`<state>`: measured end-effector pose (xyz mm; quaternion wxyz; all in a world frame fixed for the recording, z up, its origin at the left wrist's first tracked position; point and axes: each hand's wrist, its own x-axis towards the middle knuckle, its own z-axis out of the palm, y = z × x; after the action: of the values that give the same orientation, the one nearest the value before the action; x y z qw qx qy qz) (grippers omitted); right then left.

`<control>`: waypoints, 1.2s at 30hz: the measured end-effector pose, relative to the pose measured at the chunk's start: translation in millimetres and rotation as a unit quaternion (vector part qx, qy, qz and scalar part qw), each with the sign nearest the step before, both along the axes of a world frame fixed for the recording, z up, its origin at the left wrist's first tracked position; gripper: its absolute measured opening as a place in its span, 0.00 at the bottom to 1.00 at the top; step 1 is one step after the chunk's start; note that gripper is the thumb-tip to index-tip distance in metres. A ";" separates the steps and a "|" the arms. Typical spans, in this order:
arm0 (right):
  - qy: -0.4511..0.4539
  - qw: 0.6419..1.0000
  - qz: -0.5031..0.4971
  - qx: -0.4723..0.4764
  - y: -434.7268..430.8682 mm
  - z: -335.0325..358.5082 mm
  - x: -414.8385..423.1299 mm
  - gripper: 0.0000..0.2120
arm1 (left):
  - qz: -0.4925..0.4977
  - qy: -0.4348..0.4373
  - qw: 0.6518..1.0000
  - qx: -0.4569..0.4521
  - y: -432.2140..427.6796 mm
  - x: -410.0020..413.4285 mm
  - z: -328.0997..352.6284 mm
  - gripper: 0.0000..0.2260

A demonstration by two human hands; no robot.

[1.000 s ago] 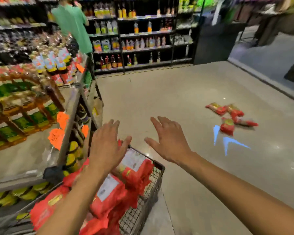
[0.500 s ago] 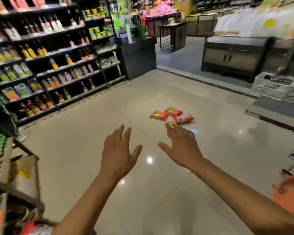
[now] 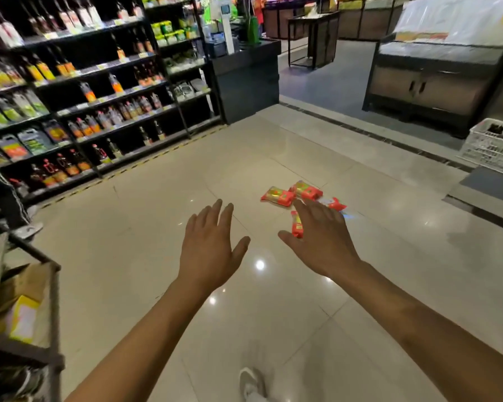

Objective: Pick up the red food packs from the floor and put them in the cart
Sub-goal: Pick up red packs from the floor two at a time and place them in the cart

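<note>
The right hand [image 3: 321,239] hides part of perhaps two red packs [image 3: 297,226]; beyond them, shelf [image 3: 105,97] labels blur unreadable.

Supermarket aisle: dark shelving [image 3: 99,91] stocked w/ bottled sauces and oils [image 3: 84,126], price tags along shelf edges, tiled floor [image 3: 157,256], plastic crate [image 3: 494,149] nr display counters [image 3: 436,82].

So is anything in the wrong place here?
Yes. Four red food packs lie scattered on the shiny floor in the open aisle, away from the shelves, with one partly hidden behind the right hand. Both hands are open and empty; the left hand is beside it.
</note>
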<state>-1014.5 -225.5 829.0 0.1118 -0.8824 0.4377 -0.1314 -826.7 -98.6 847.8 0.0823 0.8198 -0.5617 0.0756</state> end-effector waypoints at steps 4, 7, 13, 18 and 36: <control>0.025 1.000 -0.001 -0.017 -66.6 5.5 57.2 0.37 | -0.007 0.014 1.000 -0.025 -65.4 64.3 -13.9 0.33; 0.045 0.999 -0.018 -0.005 -113.1 8.4 98.9 0.38 | -0.018 0.021 1.000 -0.013 -119.4 106.8 -18.6 0.33; 0.055 0.997 -0.058 0.024 -200.6 7.3 164.5 0.44 | -0.061 0.029 0.998 -0.007 -235.4 180.6 -21.1 0.33; 0.061 0.994 -0.085 0.038 -286.1 -9.2 193.6 0.36 | -0.098 0.030 0.995 -0.007 -336.5 217.9 -29.0 0.32; 0.022 0.981 -0.159 0.109 -643.1 -59.4 294.0 0.38 | -0.204 -0.039 0.977 0.039 -730.8 303.2 -31.3 0.33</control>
<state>-720.5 -868.6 769.5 0.1756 -0.7866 0.5865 -0.0797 -523.5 -829.3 816.5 0.0426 0.6868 -0.7225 0.0670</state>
